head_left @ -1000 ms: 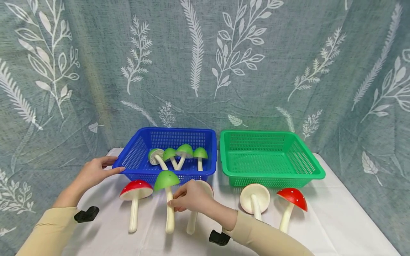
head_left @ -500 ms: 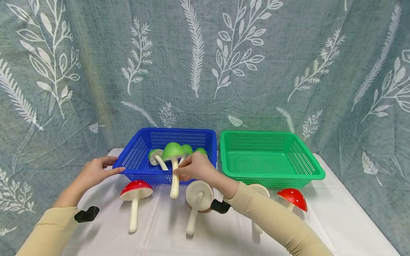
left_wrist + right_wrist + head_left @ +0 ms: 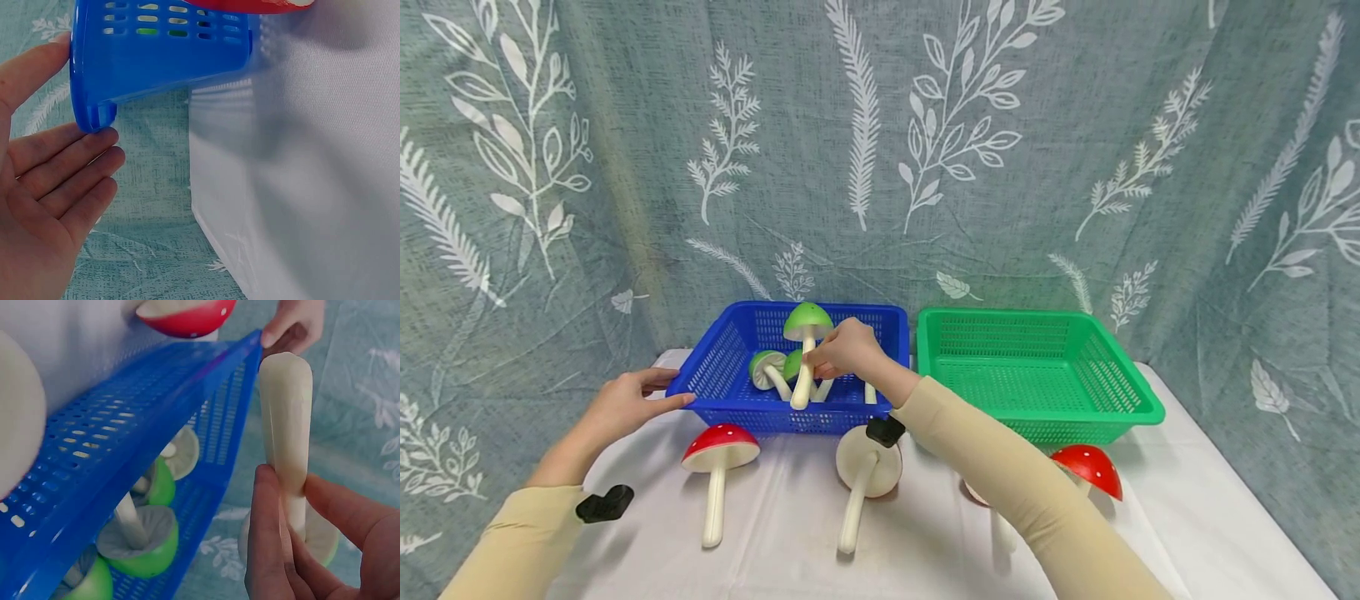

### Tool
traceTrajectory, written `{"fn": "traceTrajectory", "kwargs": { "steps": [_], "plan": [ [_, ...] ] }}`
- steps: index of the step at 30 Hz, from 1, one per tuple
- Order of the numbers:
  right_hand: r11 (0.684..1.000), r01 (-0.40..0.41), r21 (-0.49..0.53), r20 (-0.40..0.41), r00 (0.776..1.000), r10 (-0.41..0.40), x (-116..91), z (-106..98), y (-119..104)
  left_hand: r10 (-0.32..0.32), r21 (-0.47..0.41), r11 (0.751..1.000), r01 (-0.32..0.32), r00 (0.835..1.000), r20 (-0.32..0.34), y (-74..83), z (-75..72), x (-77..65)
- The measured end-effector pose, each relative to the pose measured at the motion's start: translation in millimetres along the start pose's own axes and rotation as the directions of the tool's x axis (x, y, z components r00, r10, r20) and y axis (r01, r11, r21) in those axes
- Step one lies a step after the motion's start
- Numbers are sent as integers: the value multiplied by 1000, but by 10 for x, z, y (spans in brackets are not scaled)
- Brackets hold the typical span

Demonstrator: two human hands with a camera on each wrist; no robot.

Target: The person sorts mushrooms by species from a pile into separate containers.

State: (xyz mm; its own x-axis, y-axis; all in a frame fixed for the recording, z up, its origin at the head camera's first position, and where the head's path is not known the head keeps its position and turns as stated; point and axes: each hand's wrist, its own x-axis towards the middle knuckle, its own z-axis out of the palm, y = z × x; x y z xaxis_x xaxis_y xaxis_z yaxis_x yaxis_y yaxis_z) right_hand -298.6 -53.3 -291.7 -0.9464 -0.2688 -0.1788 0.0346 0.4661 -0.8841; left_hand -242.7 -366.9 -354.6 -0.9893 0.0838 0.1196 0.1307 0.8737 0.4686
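Observation:
My right hand point(image 3: 844, 348) pinches the pale stem of a toy mushroom point(image 3: 808, 321) with a green cap, holding it cap-up over the blue basket point(image 3: 730, 410). In the right wrist view, the thumb and fingertips close on that stem point(image 3: 289, 412). Several green-capped mushrooms point(image 3: 140, 540) lie inside the basket, partly hidden by the hand in the head view. My left hand point(image 3: 628, 404) holds the basket's front left corner, its thumb along the front rim and its fingers at the side. The left wrist view shows these fingers point(image 3: 75, 165) nearly straight against the rim.
A green basket point(image 3: 1037, 412) stands to the right. Red-capped mushrooms lie before the baskets: one at left point(image 3: 721, 450), one in the middle point(image 3: 868, 467) with its underside showing, and one at right point(image 3: 1088, 468). My right sleeve partly covers another mushroom point(image 3: 1003, 533). A patterned cloth point(image 3: 880, 167) hangs behind.
My right hand has carried the green-capped mushroom up and away from me, from above the table in front of the blue basket to over its inside. The left hand has stayed at the corner.

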Motion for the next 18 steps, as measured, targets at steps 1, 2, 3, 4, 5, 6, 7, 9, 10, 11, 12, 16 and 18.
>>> {"fn": "traceTrajectory", "kwargs": {
  "steps": [1, 2, 3, 4, 5, 6, 7, 9, 10, 11, 12, 16, 18],
  "plan": [
    [1000, -3, 7, -8, 1000, 3, 37, 15, -4, -1, 0, 1000, 1, 1000, 1, -2, -1, -1],
    [1000, -2, 20, -10, 1000, 2, 74, 29, -5, -2, -2, 1000, 2, 1000, 2, -4, -2, -2],
    [999, -2, 36, -14, 1000, 2, 107, 45, -8, -3, -4, 1000, 3, 1000, 2, -5, -3, -5],
    [999, 2, 44, -18, 1000, -1, 135, 55, -8, -3, -7, 1000, 3, 1000, 4, -3, 0, -5],
    [999, 11, 34, -29, 1000, -10, 162, 66, -6, -4, -8, 1000, 4, 1000, 5, -1, 3, -6],
    [999, 18, 40, -36, 999, -17, 180, 73, -5, -4, -10, 1000, 4, 1000, 6, 1, 6, -6],
    [999, 24, 43, -42, 999, -22, 197, 76, -2, -6, -13, 1000, 6, 1000, 8, 3, 8, -6],
    [999, 29, 44, -59, 998, -26, 215, 72, 11, -5, -14, 1000, 5, 1000, 9, 7, 14, -3],
    [999, 27, 40, -68, 997, -24, 217, 63, 20, -6, -15, 1000, 6, 1000, 10, 8, 15, -1],
    [999, 23, 40, -74, 997, -20, 217, 53, 30, -5, -16, 1000, 5, 1000, 8, 6, 17, 1],
    [998, 16, 56, -72, 997, -12, 213, 37, 43, -4, -17, 1000, 4, 1000, 6, 3, 18, 3],
    [999, 2, 38, -68, 998, 0, 197, -40, 117, 0, -19, 1000, 0, 1000, 0, -17, 12, 8],
    [999, 3, 34, -60, 998, -1, 199, -82, 168, 1, -19, 1000, -1, 1000, -2, -24, 10, 5]
  ]
}}
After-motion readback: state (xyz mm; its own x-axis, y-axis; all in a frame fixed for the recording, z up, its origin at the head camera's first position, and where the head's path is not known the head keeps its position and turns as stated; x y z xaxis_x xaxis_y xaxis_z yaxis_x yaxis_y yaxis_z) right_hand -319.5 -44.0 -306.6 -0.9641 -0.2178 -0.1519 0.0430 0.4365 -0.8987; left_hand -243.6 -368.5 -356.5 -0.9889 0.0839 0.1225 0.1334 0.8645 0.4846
